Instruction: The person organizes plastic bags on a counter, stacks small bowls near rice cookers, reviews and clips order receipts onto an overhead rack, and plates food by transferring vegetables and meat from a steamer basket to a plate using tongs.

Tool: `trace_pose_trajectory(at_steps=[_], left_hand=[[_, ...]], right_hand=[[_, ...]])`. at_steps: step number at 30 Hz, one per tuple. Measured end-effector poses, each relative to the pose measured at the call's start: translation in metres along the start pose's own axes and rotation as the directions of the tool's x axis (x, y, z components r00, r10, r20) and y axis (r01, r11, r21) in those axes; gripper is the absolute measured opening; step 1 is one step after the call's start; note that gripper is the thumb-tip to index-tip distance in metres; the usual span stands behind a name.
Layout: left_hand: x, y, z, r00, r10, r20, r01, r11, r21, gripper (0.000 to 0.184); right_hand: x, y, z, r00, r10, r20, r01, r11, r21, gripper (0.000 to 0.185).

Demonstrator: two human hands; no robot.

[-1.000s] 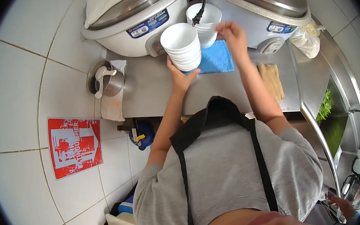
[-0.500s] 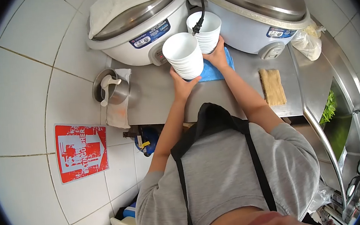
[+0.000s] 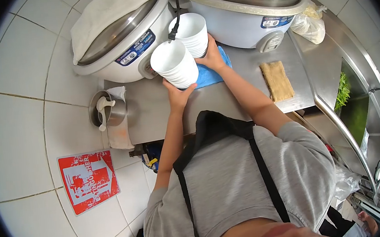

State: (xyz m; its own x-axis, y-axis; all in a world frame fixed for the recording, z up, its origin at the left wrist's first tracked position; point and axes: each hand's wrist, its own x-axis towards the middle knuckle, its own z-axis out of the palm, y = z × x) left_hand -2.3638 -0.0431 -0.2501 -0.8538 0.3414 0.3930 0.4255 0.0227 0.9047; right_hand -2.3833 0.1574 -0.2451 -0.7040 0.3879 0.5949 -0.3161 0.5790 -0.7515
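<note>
Your left grip [image 3: 179, 96] curls round the front bowl stack [image 3: 181, 75], your right grip [image 3: 213, 57] round the rear bowl stack [image 3: 198, 45]. Hold both level, pressing evenly, clear of the hanging plug [image 3: 172, 35].

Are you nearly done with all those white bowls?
Partly, I think. Stacking looks done: round white bowls nest in a nearer stack and a farther stack. In hand: the left hand holds the nearer stack, the right hand the farther one. Probably left: letting go, since fingers hold both, by the blue cloth.
</note>
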Motion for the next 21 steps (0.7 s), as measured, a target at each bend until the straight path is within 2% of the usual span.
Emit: trace_pose_trajectory(at_steps=[1, 3, 5, 6, 9, 13, 16, 19, 21], left_hand=[[0.003, -0.001, -0.002, 1.0, -0.003, -0.001, 0.003, 1.0, 0.005, 0.1], [0.007, -0.003, -0.004, 0.998, 0.041, 0.039, -0.037, 0.994, -0.104, 0.101], [0.006, 0.003, -0.005, 0.998, 0.026, 0.053, -0.021, 0.995, -0.102, 0.102], [0.006, 0.007, -0.004, 0.998, 0.014, 0.066, -0.007, 0.995, -0.103, 0.102], [0.008, 0.005, -0.003, 0.995, 0.079, 0.061, -0.074, 0.993, -0.093, 0.102], [0.005, -0.002, -0.003, 0.996, 0.063, 0.06, -0.055, 0.992, -0.117, 0.103], [0.009, 0.0, -0.006, 0.995, 0.036, 0.09, -0.032, 0.998, -0.047, 0.103], [0.007, -0.008, -0.008, 0.998, 0.008, 0.068, -0.003, 0.997, -0.078, 0.105], [0.009, -0.021, -0.017, 0.988, 0.058, 0.141, -0.033, 0.984, -0.173, 0.105]], right_hand=[[-0.001, 0.001, -0.001, 0.999, 0.018, 0.028, -0.017, 0.999, -0.035, 0.106], [-0.001, 0.0, 0.003, 0.998, 0.039, 0.056, -0.035, 0.997, -0.068, 0.109], [0.0, -0.003, 0.007, 0.998, -0.004, -0.062, 0.01, 0.995, 0.102, 0.105], [0.0, -0.006, 0.005, 0.998, 0.0, -0.067, 0.007, 0.995, 0.1, 0.105], [0.002, -0.009, 0.003, 0.998, 0.041, -0.047, -0.037, 0.996, 0.076, 0.106], [0.003, -0.002, -0.003, 0.999, 0.029, -0.021, -0.029, 0.999, 0.016, 0.106], [0.007, -0.009, -0.003, 0.999, 0.034, 0.016, -0.033, 0.999, -0.031, 0.108], [0.003, -0.007, 0.009, 0.994, 0.096, 0.05, -0.095, 0.995, -0.034, 0.11], [0.0, -0.001, 0.015, 0.999, 0.043, -0.012, -0.044, 0.994, -0.096, 0.111]])
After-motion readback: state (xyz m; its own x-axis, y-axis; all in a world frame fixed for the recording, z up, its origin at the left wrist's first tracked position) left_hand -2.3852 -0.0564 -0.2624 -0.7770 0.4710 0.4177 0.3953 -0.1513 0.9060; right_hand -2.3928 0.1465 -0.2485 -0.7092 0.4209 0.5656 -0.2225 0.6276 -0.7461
